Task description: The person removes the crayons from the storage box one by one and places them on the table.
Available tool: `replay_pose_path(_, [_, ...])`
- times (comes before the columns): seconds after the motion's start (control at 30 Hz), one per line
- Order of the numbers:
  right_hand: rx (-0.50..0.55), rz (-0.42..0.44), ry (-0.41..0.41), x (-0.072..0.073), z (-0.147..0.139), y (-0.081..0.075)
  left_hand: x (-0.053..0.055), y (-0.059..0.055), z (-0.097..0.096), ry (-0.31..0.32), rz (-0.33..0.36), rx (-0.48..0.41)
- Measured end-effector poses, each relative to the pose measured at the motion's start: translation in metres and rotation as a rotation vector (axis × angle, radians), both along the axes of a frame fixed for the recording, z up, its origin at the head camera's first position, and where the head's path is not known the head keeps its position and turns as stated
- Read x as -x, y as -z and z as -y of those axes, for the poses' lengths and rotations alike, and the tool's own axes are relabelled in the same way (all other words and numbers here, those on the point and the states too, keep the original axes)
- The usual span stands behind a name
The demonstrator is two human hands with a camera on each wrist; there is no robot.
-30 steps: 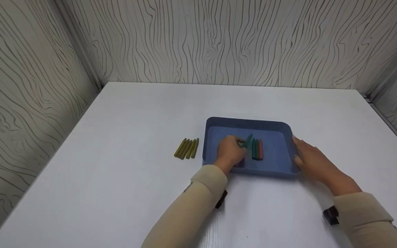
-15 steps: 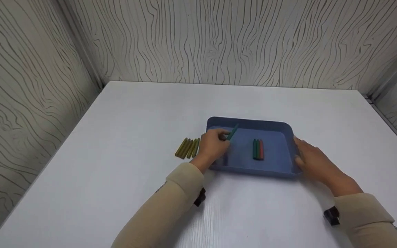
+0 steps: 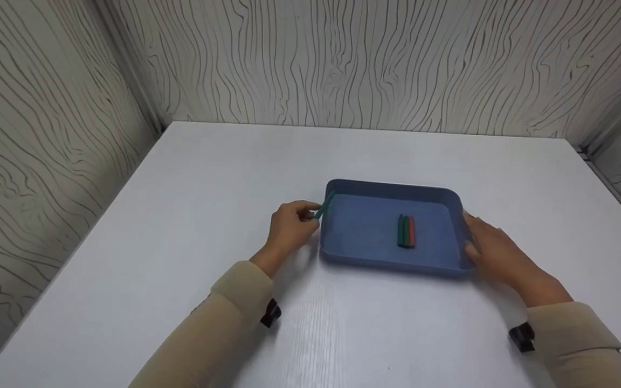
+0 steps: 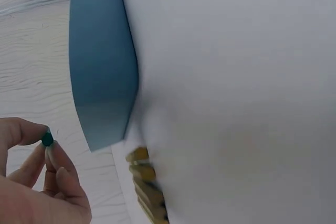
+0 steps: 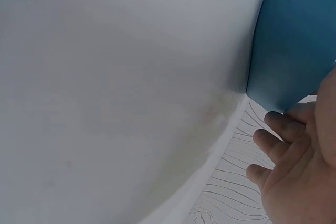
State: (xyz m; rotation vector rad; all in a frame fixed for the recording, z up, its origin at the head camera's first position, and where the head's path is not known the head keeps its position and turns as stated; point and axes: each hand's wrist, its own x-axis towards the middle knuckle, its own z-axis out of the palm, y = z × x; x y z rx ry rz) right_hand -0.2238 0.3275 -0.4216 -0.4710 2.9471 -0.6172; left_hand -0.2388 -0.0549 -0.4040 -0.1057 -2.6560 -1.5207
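Pinching a green crayon in your left hand, tray just right of it: likely a transfer step.
Clearing the rim seems next; your right hand, fingers loose, touches the tray's outside.

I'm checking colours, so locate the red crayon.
In the head view, the red crayon lies in the blue tray, beside two green crayons, on their right, toward the right hand.

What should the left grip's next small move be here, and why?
Probably lower the slim green crayon onto the white tabletop by the gold crayons: the left grip, outside the blue rectangular tray, pinches it at the tray's left rim, and the left wrist view shows the gold ones lying beside that tray.
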Motion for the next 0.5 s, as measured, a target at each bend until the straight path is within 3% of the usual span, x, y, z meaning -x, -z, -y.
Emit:
replay_pose_path(0.2, [-0.003,-0.007,0.0,0.0,0.0,0.0,0.002,0.005,0.025,-0.049,0.017,0.02])
replay_pose_path(0.5, [-0.002,-0.006,-0.001,0.001,0.0,0.001,0.006,0.011,0.051,-0.126,0.101,0.086])
